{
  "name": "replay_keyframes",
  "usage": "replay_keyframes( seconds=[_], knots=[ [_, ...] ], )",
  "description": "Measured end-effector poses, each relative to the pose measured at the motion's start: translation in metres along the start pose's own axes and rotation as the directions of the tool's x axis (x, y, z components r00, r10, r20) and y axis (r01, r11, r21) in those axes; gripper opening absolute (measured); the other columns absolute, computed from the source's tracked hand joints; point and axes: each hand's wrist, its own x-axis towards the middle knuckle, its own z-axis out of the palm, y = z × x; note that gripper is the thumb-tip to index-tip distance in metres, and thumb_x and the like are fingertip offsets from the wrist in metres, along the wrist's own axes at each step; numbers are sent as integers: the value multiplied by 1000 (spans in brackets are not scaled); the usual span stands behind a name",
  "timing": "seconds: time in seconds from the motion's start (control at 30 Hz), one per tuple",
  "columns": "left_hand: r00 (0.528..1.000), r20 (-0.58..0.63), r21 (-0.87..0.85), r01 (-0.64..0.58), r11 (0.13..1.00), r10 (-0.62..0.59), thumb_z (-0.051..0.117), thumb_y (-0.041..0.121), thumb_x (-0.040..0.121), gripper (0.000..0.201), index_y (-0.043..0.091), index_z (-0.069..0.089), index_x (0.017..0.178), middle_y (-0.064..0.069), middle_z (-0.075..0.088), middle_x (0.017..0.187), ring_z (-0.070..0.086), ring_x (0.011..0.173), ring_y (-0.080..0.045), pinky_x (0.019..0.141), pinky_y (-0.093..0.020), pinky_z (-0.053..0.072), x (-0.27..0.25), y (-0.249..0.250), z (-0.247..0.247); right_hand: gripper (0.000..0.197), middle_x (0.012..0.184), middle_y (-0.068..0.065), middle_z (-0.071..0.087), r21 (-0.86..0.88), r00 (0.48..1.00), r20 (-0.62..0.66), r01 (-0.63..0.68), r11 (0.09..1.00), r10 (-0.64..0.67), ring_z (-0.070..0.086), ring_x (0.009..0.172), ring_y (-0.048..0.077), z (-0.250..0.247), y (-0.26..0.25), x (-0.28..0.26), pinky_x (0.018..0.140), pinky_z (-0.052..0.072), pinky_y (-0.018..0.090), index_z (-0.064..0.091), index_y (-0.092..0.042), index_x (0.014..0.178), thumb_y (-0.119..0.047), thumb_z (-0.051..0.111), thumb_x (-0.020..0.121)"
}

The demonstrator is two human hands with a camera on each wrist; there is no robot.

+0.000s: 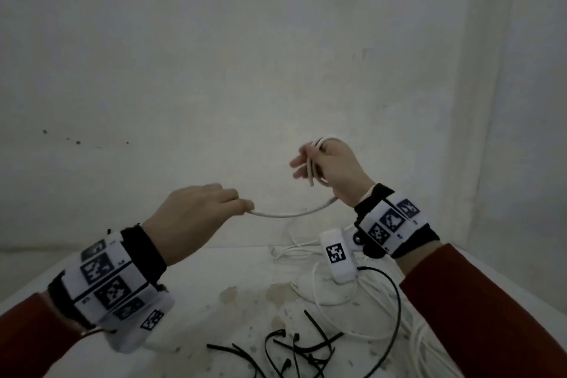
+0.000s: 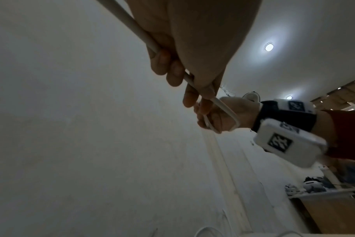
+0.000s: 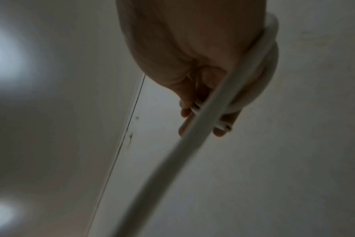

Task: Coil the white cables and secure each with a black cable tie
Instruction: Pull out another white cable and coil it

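A white cable [image 1: 294, 213] runs in a shallow sag between my two raised hands. My left hand [image 1: 196, 212] pinches it with curled fingers; in the left wrist view the cable [image 2: 132, 24] passes through that fist. My right hand [image 1: 328, 169] is higher and to the right, with loops of the white cable [image 3: 259, 52] wound around its palm and back; its fingers [image 1: 299, 159] are stretched out. A short cable end hangs by those fingers. Several black cable ties [image 1: 294, 347] lie on the table below.
More loose white cables [image 1: 337, 294] lie tangled on the stained white table [image 1: 214, 279] under my right wrist. A long black tie [image 1: 392, 285] arches over them. A plain white wall stands close behind, with a corner at the right.
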Motion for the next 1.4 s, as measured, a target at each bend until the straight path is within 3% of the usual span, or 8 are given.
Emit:
replay_keyframes(
  seconds=[0.17, 0.3, 0.47, 0.6, 0.7, 0.87, 1.13, 1.4],
  knots=[
    [1000, 7, 129, 16, 992, -17, 61, -7, 72, 35, 21, 67, 93, 2, 62, 75, 55, 60, -24, 49, -26, 33, 5, -13, -5, 29, 70, 12, 65, -432, 882, 411, -33, 901, 230, 59, 45, 12, 21, 7, -31, 48, 46, 26, 55, -6, 80, -9, 37, 103],
    [997, 22, 150, 72, 986, -77, 76, -5, 66, 36, 21, 69, 89, 1, 63, 73, 56, 61, -25, 51, -29, 35, 11, -22, -11, 43, 55, 0, 50, -495, 853, 438, -33, 868, 283, 42, 42, 10, 30, 6, -53, 44, 33, 23, 57, -9, 75, -33, 35, 103],
    [995, 56, 82, 81, 993, -85, 52, 18, 88, 15, 26, 64, 90, 7, 63, 76, 54, 64, -21, 57, -27, 30, 16, -26, -12, 58, 56, 1, 40, -770, 840, 518, 375, 516, 162, 40, 52, 17, 38, 4, -66, 58, 35, 35, 36, -14, 59, -58, 36, 95],
    [991, 71, -165, 127, 978, -117, 22, 47, 98, 42, 28, 60, 99, 10, 56, 83, 49, 71, -14, 63, -29, 33, 12, -19, -7, 57, 38, -9, 33, -571, 836, 544, 304, 763, 74, 34, 38, 8, 34, 1, -64, 54, 32, 26, 27, -14, 51, -40, 46, 99],
    [990, 1, -353, 133, 926, -142, 28, 57, 94, 45, 25, 58, 107, 10, 49, 86, 47, 76, -10, 68, -30, 38, 10, -14, -3, 58, 40, -11, 25, -132, 881, 474, 76, 988, -4, 20, 38, 8, 32, 4, -59, 47, 26, 24, 26, -20, 46, -44, 43, 95],
    [927, -120, -611, 213, 763, -355, 54, 76, 70, 44, 41, 59, 98, 19, 55, 81, 46, 71, 1, 66, -9, 33, 15, -2, -5, 64, 35, -7, 21, 206, 916, 392, 7, 978, -89, 18, 34, 11, 54, 0, -54, 44, 16, 24, 27, -25, 36, -51, 29, 94],
    [876, -1, -823, 273, 498, -482, 64, 43, 77, 17, 30, 70, 86, -1, 68, 71, 61, 70, -25, 67, -36, 46, 13, -6, -7, 63, 39, -6, 25, 235, 987, 141, 46, 971, -81, 21, 38, 13, 76, -3, -46, 44, 21, 25, 33, -14, 48, -48, 28, 101],
    [908, 97, -752, 335, 568, -407, 48, 50, 82, 23, 33, 65, 79, 10, 68, 70, 61, 68, -7, 71, -29, 47, 14, -18, -6, 47, 44, -9, 26, 331, 905, 404, -7, 944, -135, 21, 39, 10, 59, 8, -49, 52, 31, 30, 43, -15, 60, -51, 49, 90]
  ],
)
